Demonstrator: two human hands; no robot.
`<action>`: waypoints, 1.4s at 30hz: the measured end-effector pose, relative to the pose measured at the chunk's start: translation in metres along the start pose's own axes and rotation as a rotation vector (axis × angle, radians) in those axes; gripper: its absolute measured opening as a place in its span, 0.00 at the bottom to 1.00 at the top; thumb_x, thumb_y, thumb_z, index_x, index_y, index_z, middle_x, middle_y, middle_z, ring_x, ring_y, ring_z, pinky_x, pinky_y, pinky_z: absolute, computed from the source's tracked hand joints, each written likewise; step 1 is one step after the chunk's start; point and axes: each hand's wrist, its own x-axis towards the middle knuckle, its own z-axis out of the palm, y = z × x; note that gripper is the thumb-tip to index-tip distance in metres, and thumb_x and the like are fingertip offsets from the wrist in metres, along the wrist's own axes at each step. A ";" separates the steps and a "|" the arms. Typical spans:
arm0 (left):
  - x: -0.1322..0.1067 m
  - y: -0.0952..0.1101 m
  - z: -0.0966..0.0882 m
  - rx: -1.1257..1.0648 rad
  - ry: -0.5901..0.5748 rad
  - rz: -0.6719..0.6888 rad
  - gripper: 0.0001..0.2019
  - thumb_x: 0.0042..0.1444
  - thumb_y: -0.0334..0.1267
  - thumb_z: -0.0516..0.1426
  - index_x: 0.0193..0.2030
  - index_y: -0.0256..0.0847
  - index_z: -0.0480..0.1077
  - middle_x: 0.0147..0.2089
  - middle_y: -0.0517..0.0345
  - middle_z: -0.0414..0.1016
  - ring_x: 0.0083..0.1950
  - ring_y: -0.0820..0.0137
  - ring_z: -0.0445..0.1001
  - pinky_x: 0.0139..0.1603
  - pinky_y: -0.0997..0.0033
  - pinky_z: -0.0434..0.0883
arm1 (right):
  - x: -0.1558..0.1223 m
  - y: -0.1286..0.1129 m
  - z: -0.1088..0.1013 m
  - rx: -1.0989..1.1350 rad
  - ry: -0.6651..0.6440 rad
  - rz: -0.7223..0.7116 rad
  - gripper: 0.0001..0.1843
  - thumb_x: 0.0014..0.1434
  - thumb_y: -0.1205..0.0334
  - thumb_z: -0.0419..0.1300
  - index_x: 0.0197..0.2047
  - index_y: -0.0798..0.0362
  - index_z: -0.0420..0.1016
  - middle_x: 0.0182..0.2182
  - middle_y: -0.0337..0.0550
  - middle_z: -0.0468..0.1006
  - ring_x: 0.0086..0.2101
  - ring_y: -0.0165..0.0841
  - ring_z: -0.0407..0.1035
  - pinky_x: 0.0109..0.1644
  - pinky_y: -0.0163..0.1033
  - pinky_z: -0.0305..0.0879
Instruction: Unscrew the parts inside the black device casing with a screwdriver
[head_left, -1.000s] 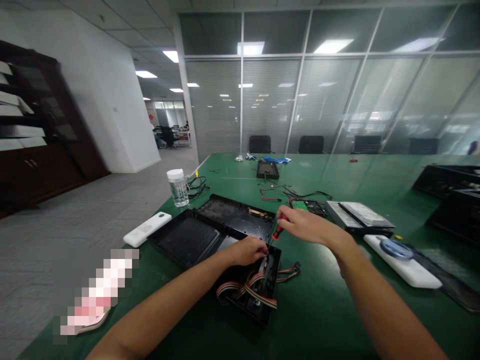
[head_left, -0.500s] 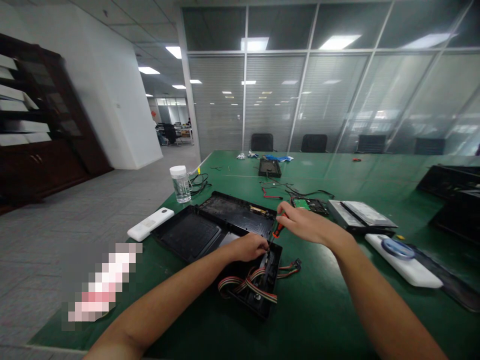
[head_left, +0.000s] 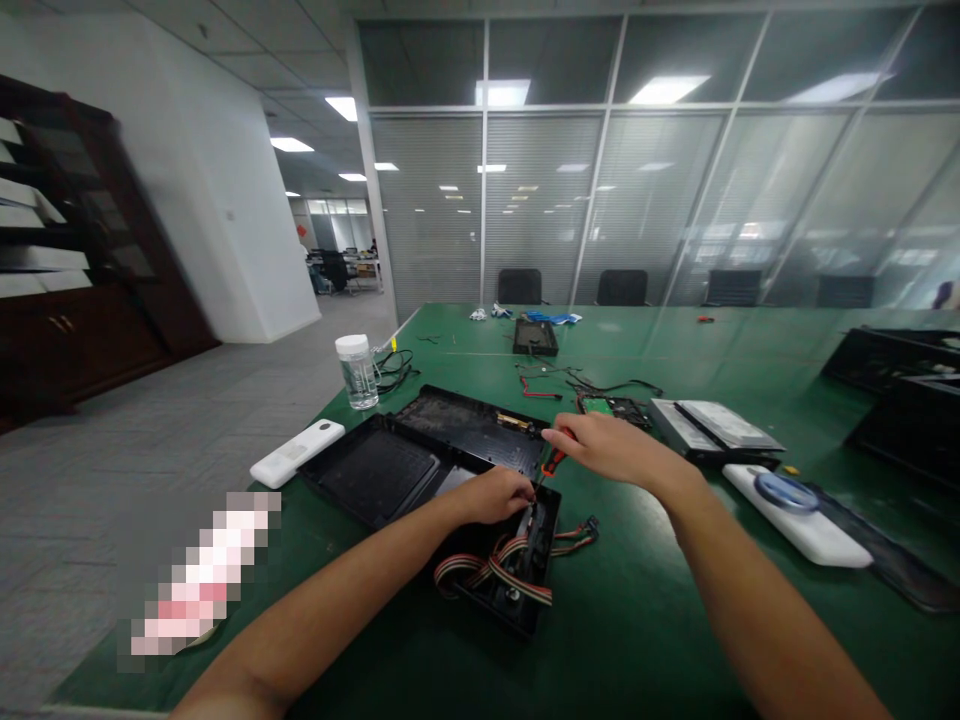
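My right hand (head_left: 589, 440) is wrapped round the handle of a red and black screwdriver (head_left: 553, 460), which slants down toward a black plastic casing (head_left: 546, 530). At the screwdriver's tip, my left hand (head_left: 501, 496) is closed with its fingers pinched together inside the casing; what they pinch is too small to make out. Multicoloured wires (head_left: 517, 575) loop out over the casing's near part, and connectors on leads (head_left: 585, 530) lie to its right. Behind the left forearm are an open black shell (head_left: 367, 465) and a dark flat panel (head_left: 450, 415).
A clear jar with a white lid (head_left: 358, 375) and a white device (head_left: 296, 455) stand at left. To the right lie a silver-topped drive unit (head_left: 720, 430), a white device with a blue ring (head_left: 802, 520) and black casings (head_left: 900, 350). Farther back is a small black tray (head_left: 535, 340).
The whole view has shifted slightly. My right hand and the screwdriver have tilted a little over the casing, while my left hand keeps its pinch at the same spot.
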 end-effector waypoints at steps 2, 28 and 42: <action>0.000 -0.001 0.000 0.000 0.015 0.032 0.07 0.53 0.29 0.54 0.37 0.36 0.72 0.36 0.57 0.75 0.37 0.72 0.71 0.40 0.78 0.64 | -0.003 0.009 -0.005 0.122 -0.043 -0.063 0.22 0.60 0.47 0.44 0.29 0.52 0.71 0.24 0.42 0.73 0.26 0.31 0.66 0.29 0.34 0.53; -0.012 -0.041 -0.063 0.382 -0.021 -0.201 0.13 0.59 0.39 0.48 0.44 0.36 0.70 0.43 0.48 0.72 0.46 0.65 0.69 0.48 0.70 0.64 | -0.133 -0.069 0.120 0.136 0.075 -0.318 0.15 0.54 0.65 0.56 0.46 0.50 0.65 0.47 0.45 0.69 0.40 0.35 0.67 0.41 0.39 0.63; 0.016 -0.084 -0.067 0.405 -0.352 -0.070 0.03 0.46 0.33 0.60 0.30 0.39 0.71 0.32 0.60 0.73 0.34 0.72 0.69 0.35 0.78 0.63 | -0.175 -0.047 0.126 -0.014 0.105 -0.093 0.09 0.51 0.66 0.56 0.38 0.49 0.66 0.43 0.42 0.71 0.37 0.35 0.67 0.34 0.35 0.61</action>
